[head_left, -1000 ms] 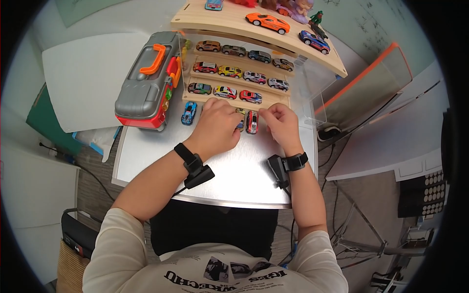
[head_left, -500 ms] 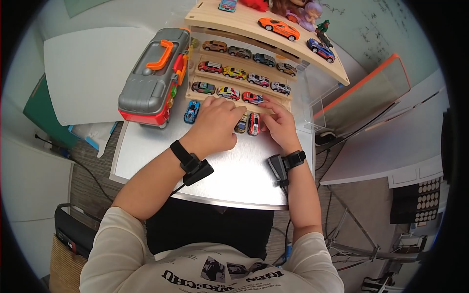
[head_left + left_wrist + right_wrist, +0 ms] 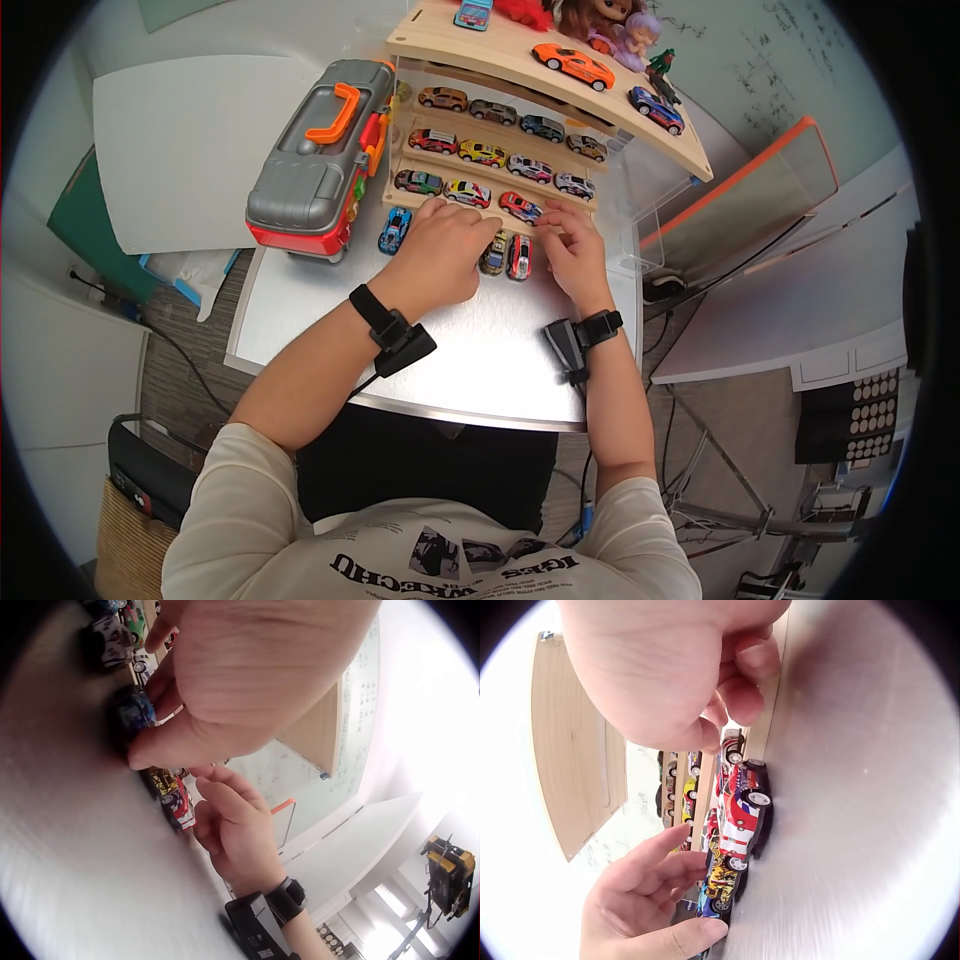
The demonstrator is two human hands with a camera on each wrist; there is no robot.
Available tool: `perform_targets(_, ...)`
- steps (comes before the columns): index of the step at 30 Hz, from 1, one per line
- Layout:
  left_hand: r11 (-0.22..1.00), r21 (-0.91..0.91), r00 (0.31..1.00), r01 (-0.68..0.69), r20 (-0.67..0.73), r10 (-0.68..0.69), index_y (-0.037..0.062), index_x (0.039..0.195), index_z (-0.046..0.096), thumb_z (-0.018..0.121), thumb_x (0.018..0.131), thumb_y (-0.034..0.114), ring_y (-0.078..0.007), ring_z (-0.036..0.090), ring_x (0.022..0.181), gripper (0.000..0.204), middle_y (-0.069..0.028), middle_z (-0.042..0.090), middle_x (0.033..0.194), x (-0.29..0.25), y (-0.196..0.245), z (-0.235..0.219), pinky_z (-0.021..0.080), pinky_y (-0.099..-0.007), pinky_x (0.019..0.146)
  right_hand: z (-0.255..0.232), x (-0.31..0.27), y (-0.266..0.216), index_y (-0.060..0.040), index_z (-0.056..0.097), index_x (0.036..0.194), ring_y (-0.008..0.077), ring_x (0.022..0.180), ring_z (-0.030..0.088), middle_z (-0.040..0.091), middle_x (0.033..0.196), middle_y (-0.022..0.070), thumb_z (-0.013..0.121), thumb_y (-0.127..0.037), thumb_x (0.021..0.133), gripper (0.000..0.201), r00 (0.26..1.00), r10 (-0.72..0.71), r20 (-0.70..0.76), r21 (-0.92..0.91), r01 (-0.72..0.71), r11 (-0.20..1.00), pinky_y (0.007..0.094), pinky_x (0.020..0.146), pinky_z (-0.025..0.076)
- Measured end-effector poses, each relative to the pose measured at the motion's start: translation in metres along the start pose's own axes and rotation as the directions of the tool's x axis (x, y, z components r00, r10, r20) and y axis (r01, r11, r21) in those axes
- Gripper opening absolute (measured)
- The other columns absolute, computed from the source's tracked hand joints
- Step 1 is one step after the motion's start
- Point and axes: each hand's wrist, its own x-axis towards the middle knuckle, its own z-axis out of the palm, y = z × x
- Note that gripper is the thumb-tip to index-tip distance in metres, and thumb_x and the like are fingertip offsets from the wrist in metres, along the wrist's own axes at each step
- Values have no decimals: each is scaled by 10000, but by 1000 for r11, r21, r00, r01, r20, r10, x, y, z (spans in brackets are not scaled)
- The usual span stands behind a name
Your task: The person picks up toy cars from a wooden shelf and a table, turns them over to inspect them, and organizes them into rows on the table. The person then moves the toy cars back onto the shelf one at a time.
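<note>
**Both hands at the foot of a wooden car rack**

Brushed metal tabletop (image 3: 470, 350), pale grey and faintly streaked, with a white board (image 3: 190, 140) lying off to its left. Whiteboard-like wall behind, an orange-edged panel (image 3: 760, 190) leaning at right, wood-look floor below.

Left hand (image 3: 445, 255) resting on the tabletop just in front of the rack's lowest tier, fingers curled down. In the left wrist view, thumb and fingertips pinching a small dark blue toy car (image 3: 133, 712) against the surface (barely visible from the head camera, hidden under the palm). Right hand (image 3: 572, 250) just beside it, fingers bent inward with tips near the rack's front edge; in the right wrist view knuckles folded, nothing plainly gripped, so hold or no hold: cannot tell. Between the two hands, a red-and-white toy car (image 3: 518, 257) and a yellow patterned toy car (image 3: 494, 255), parked side by side, noses toward the rack.

Tiered wooden rack (image 3: 590, 95), light plywood with a curved top shelf, rows of glossy little die-cast cars on each step. Grey plastic carrier truck (image 3: 305, 165) with orange handle and red base, standing left of the rack. Blue toy car (image 3: 393, 230) alone beside the truck's front.
</note>
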Motion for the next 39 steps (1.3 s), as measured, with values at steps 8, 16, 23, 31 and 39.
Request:
perform_targets(8, 1000, 6, 1000, 2, 10, -2, 46, 1243, 695, 733, 720, 69, -340, 632, 1163, 525, -142, 699, 1121, 0, 1, 0, 396, -472, 1123, 5, -1, -1, -29, 778, 1124, 209, 875, 704, 676, 1297, 158, 690, -62, 950, 197, 987, -161, 0, 15, 161, 987, 296, 740, 567)
perform_targets(16, 998, -56, 997, -20, -69, 16, 38, 1202, 731, 759, 747, 137, -353, 617, 1181, 467, -165, 697, 1163, 0, 1, 2, 405, -476, 1112, -14, -7, -13, -57, 793, 1086, 200, 756, 643, 702, 1024, 117, 722, -42, 903, 196, 989, -131, -74, -287, 104, 952, 306, 678, 522)
perform_targets(23, 998, -62, 997, -11, -77, 6, 31, 1158, 743, 762, 753, 148, -351, 623, 1154, 422, -156, 700, 1126, 1, -1, 3, 409, -482, 1109, -38, -30, -62, -58, 775, 1130, 381, 861, 690, 689, 967, 236, 688, -97, 870, 277, 997, 69, 24, -406, -53, 913, 421, 800, 559)
perform_targets(31, 998, -51, 994, -27, -111, 21, 30, 1128, 748, 780, 751, 149, -346, 631, 1133, 397, -150, 702, 1109, 1, 0, 3, 427, -490, 1094, -33, -37, -74, 35, 709, 1187, 435, 957, 723, 736, 999, 286, 753, -181, 793, 452, 966, 213, 147, -474, -120, 872, 458, 848, 571)
perform_targets(39, 997, -66, 991, -38, -133, 29, 29, 1104, 743, 808, 743, 160, -344, 632, 1135, 390, -147, 702, 1110, 1, -1, 5, 426, -489, 1107, -37, -35, -65, 34, 693, 1211, 424, 928, 720, 734, 977, 266, 806, -193, 779, 501, 969, 138, 203, -441, -35, 897, 453, 817, 567)
